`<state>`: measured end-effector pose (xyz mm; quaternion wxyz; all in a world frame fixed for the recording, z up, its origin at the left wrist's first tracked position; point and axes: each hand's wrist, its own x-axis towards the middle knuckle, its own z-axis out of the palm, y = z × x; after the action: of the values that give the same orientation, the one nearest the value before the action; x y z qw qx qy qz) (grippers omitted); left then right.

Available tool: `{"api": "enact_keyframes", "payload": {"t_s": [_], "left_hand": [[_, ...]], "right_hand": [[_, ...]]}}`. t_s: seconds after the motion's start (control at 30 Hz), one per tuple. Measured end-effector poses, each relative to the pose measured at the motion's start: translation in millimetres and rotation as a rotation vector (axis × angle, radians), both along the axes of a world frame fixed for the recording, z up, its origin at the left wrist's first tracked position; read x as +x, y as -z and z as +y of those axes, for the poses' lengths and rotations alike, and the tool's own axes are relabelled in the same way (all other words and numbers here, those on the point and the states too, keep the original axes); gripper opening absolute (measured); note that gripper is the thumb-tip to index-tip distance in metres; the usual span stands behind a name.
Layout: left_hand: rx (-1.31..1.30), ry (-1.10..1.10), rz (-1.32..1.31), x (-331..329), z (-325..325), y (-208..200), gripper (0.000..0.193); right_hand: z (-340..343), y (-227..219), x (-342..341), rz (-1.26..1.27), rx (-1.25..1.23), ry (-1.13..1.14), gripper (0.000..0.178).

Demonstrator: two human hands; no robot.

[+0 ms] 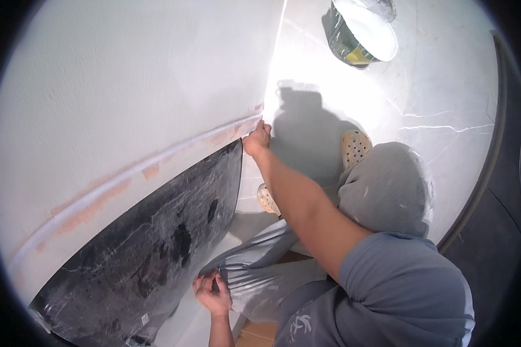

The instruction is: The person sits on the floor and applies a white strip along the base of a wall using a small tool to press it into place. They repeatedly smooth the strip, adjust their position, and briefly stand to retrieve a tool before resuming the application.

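My right hand [258,139] reaches far forward to the wall's corner, its fingers closed at the far end of a pale strip [127,175] running along the wall. What it grips, if anything, is too small to make out. Closer to me, my left hand [214,294] is turned partly palm up beside my grey trouser leg [257,248]. Its fingers are curled in, and I cannot make out what lies in them. Pinkish-orange patches [95,208] border the strip above and below.
A dark marbled panel [150,243] leans along the wall below the strip, left of my legs. A white ledge [185,318] runs beside it. At the far right, a bucket of white material [367,34] stands on the pale tiled floor [434,92]. My perforated clogs [354,147] rest on that floor.
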<state>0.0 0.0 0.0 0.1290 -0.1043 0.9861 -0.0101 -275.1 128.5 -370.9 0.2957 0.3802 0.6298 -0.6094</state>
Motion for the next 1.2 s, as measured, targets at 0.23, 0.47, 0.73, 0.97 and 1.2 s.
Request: {"api": "enact_keyframes", "payload": {"t_s": [0.23,0.47,0.73,0.97,1.2], "left_hand": [[-0.003,0.020,-0.012,-7.9,3.9,-0.1,0.024],[0.017,0.032,0.034,-7.4,4.1,2.1,0.022],[-0.003,0.016,0.002,-8.2,3.7,1.6,0.023],[-0.005,0.032,-0.026,-16.6,9.1,-1.4,0.024],[-0.014,0.030,-0.016,-19.7,11.4,-1.7,0.025]], "right_hand": [[-7.4,-0.8,4.5,0.016,0.048,0.015,0.101],[-16.7,-9.4,10.9,0.037,0.079,-0.030,0.096],[-17.0,-20.5,8.0,-0.020,0.097,-0.085,0.095],[-5.1,-21.6,15.2,0.085,0.052,0.008,0.099],[-3.9,12.1,14.5,0.154,0.178,0.208,0.059]]}}
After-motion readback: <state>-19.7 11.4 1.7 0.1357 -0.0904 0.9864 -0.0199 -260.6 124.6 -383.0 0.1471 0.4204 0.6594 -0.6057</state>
